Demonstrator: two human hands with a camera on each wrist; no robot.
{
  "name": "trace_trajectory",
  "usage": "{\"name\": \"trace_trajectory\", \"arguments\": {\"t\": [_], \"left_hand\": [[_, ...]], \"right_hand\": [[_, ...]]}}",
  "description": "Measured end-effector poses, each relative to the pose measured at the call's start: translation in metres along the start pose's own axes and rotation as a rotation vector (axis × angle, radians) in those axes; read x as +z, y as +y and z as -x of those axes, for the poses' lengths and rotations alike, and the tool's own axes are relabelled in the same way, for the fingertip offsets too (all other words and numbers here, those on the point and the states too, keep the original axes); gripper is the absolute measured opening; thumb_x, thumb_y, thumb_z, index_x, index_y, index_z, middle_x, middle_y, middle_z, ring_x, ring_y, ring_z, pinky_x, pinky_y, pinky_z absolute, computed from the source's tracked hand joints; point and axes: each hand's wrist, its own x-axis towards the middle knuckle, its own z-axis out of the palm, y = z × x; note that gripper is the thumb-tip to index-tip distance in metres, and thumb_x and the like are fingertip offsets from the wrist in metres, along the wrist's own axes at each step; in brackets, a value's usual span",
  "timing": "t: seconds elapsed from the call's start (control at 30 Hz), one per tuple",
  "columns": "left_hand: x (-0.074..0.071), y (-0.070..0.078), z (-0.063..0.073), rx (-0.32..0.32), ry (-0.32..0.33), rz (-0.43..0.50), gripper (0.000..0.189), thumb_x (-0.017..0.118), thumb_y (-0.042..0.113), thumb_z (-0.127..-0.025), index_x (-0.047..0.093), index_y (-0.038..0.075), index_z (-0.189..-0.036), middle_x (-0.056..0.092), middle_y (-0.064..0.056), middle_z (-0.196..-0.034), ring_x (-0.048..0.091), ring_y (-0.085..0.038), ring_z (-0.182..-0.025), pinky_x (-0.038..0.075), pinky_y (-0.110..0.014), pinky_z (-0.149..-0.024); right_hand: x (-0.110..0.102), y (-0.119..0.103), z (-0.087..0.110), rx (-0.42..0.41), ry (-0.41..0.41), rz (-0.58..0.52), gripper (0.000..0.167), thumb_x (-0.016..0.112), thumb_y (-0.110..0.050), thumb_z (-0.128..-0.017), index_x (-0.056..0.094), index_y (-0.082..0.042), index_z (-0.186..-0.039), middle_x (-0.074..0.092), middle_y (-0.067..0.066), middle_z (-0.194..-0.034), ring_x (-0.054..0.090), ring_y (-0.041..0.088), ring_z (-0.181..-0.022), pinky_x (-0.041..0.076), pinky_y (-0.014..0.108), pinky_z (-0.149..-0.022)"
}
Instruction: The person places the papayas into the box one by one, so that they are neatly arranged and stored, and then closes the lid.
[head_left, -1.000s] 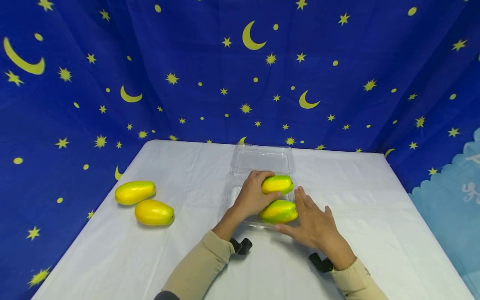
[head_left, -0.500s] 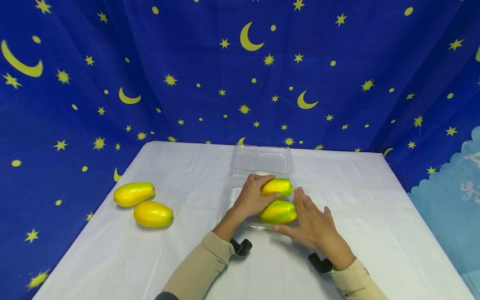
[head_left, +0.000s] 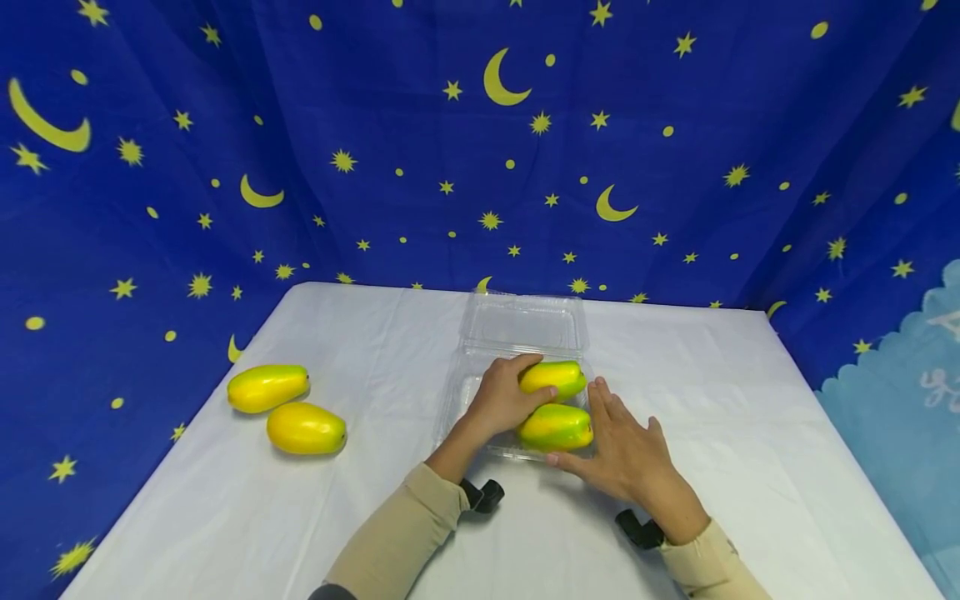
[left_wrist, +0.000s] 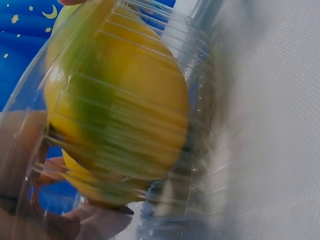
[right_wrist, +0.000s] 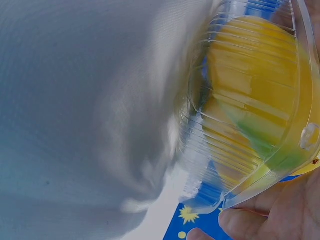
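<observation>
My left hand (head_left: 501, 398) grips the farther of two yellow-green papayas (head_left: 558, 377), thumb on the near side and fingers on the far side. That papaya sits in the right part of a clear plastic clamshell box (head_left: 456, 407). Just in front of it, in the same box, lies the nearer papaya (head_left: 557, 427). Its skin shows through the ribbed wall in the left wrist view (left_wrist: 125, 90) and right wrist view. At the box's right side is my right hand (head_left: 630, 446), fingers extended and thumb at the front right corner. The left fingertips are partly hidden.
Two more papayas, one behind (head_left: 267, 387) and one in front (head_left: 306, 428), lie on the white-covered table (head_left: 375, 517) at the left. The box's lid (head_left: 525, 323) lies folded back behind it. A blue star-and-moon cloth (head_left: 420, 125) hangs behind the table.
The farther papaya has shifted slightly toward me and lower, closer to the nearer papaya, with my left hand on it. My right hand stays in place.
</observation>
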Motion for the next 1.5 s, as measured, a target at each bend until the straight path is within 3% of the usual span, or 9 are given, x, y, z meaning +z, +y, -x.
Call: {"name": "trace_trajectory", "arguments": {"t": [0.57, 0.73, 0.9, 1.23, 1.5], "left_hand": [[-0.01, -0.004, 0.009, -0.108, -0.105, -0.039, 0.062, 0.065, 0.05, -0.094, 0.051, 0.023, -0.148, 0.06, -0.009, -0.139, 0.057, -0.024, -0.118, 0.049, -0.046, -0.097], [-0.017, 0.0, 0.012, -0.153, -0.129, -0.071, 0.065, 0.063, 0.053, -0.093, 0.046, 0.028, -0.15, 0.054, -0.013, -0.142, 0.054, -0.028, -0.123, 0.048, -0.052, -0.101], [-0.027, 0.008, 0.013, -0.141, -0.128, -0.086, 0.066, 0.063, 0.053, -0.093, 0.045, 0.028, -0.151, 0.052, -0.016, -0.139, 0.056, -0.028, -0.119, 0.05, -0.051, -0.099], [-0.048, 0.021, 0.02, -0.016, 0.06, 0.005, 0.06, 0.067, 0.047, -0.094, 0.05, 0.025, -0.146, 0.051, -0.014, -0.132, 0.056, -0.028, -0.112, 0.051, -0.04, -0.087], [-0.069, 0.017, 0.033, 0.033, 0.245, 0.035, 0.048, 0.071, 0.041, -0.092, 0.059, 0.028, -0.137, 0.053, -0.007, -0.129, 0.053, -0.023, -0.117, 0.049, -0.043, -0.094]], "right_hand": [[0.007, -0.003, 0.003, -0.009, -0.014, -0.017, 0.125, 0.045, -0.091, -0.077, 0.014, -0.004, -0.161, 0.017, 0.015, -0.167, 0.035, 0.037, -0.148, 0.029, 0.082, -0.1], [0.006, -0.003, 0.003, -0.008, -0.012, -0.023, 0.124, 0.047, -0.09, -0.077, 0.013, -0.004, -0.161, 0.016, 0.015, -0.167, 0.034, 0.038, -0.148, 0.028, 0.082, -0.101], [0.004, -0.001, 0.003, -0.008, -0.006, -0.017, 0.126, 0.043, -0.092, -0.076, 0.013, -0.003, -0.16, 0.015, 0.016, -0.167, 0.034, 0.039, -0.148, 0.027, 0.082, -0.101], [0.001, 0.004, 0.002, 0.001, -0.016, -0.018, 0.127, 0.045, -0.091, -0.077, 0.01, -0.001, -0.16, 0.015, 0.019, -0.167, 0.034, 0.042, -0.147, 0.029, 0.082, -0.1], [0.0, 0.002, -0.001, -0.012, -0.019, -0.028, 0.13, 0.041, -0.094, -0.075, 0.009, -0.001, -0.16, 0.014, 0.019, -0.167, 0.034, 0.042, -0.147, 0.029, 0.081, -0.1]]}}
